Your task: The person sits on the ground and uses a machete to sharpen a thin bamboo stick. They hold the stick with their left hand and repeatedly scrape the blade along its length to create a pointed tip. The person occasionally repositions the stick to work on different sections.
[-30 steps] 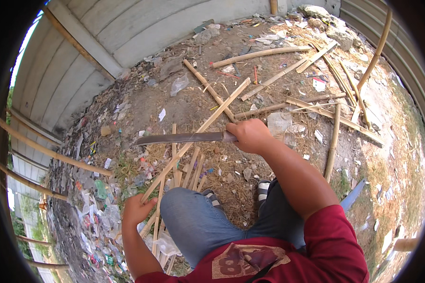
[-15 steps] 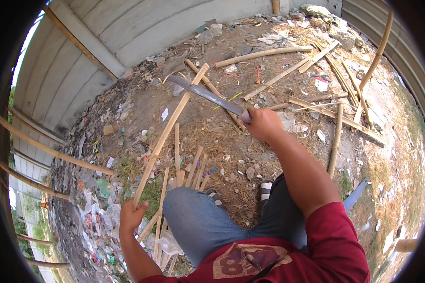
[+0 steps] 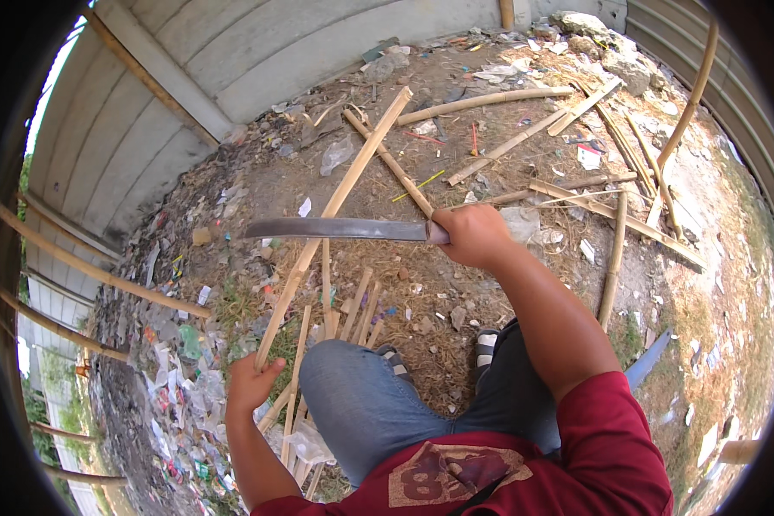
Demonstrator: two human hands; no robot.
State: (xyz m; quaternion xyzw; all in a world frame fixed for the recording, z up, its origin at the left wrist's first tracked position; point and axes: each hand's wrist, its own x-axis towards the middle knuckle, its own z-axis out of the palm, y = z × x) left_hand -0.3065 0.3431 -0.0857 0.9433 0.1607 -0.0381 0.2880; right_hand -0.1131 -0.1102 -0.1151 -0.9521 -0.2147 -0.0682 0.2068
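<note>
My left hand (image 3: 254,382) is closed around the lower end of a long split bamboo strip (image 3: 359,168), which slants up and away to the right. In my right hand (image 3: 473,236) is the handle of a machete (image 3: 344,229). Its long grey blade points left and crosses the strip around its middle; whether the edge touches the strip I cannot tell. Beside my left knee several cut bamboo strips (image 3: 294,374) lean or lie together, their lower ends partly hidden by a clear plastic bag (image 3: 311,446).
Bamboo poles (image 3: 486,105) and split pieces lie scattered on the ground ahead and to the right. A blue-grey saw blade (image 3: 648,359) is by my right side. Litter (image 3: 176,387) covers the ground at left. A grey panel wall (image 3: 284,52) stands behind, with rocks (image 3: 623,64) at far right.
The machete has come down along the strip toward me, its blade swinging from a slant to nearly level. The strip's far end has shifted up and right. A thin curled shaving now lies away from the blade.
</note>
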